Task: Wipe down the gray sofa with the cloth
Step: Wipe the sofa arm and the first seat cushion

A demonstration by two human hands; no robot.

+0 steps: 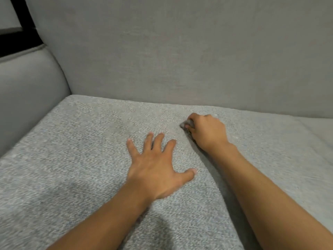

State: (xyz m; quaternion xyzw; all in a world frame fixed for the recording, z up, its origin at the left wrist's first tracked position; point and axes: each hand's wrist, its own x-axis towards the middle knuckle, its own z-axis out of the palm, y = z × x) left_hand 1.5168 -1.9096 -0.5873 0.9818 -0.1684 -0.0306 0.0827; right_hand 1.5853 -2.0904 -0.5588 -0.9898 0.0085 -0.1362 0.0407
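While left hand lies flat, right hand (fisted) grips cloth.

The cloth is almost wholly buried in the curled right grip. Only a small, blurred gray scrap shows at its left, shape unreadable. The near edge cuts off the left forearm and right forearm. The sofa runs past every edge.
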